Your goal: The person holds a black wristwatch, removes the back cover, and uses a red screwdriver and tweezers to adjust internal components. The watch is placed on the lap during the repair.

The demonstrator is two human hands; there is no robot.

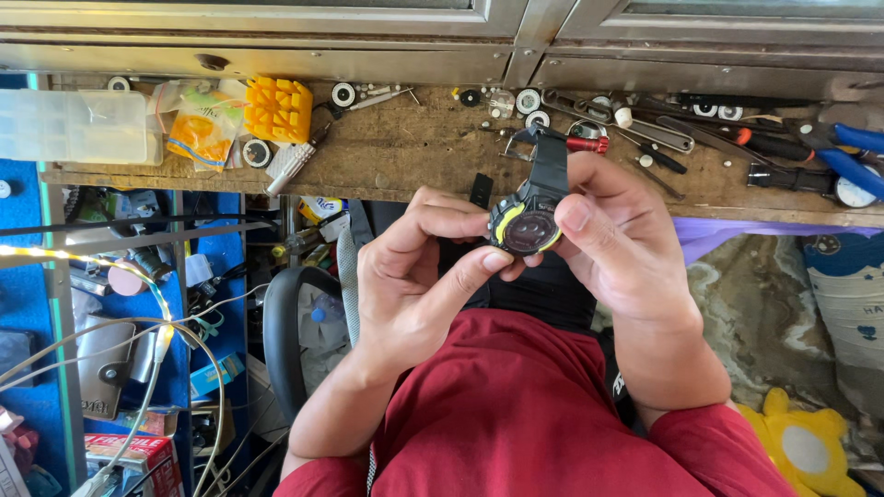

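**Inspection note: wristwatch held in both hands above the desk edge**

Both hands are raised in front of the person's red shirt (525,414), just short of the near edge of the wooden desk (414,156). Between them sits a black wristwatch (527,225) with a yellow-green ring around its dial; the dial faces the camera and one strap half points up toward the desk, its buckle end lying over the desk edge.

Left hand (414,276): fingers curled in, thumb tip pressed against the lower left rim of the watch case, index finger bent over the upper left side. It is closed on the watch.

Right hand (617,248): thumb laid across the right side of the case, remaining fingers wrapped behind it (their tips are hidden by the watch). It too is closed on the watch.

On the desk, well apart from the hands: a yellow plastic holder block (277,109) at left, a clear plastic box (74,126) at the far left end, blue-handled pliers (847,152) at right, and a red-handled tool (587,144) just beside the strap end. Small round parts are scattered along the back edge. A yellow soft toy (806,446) lies below at lower right.
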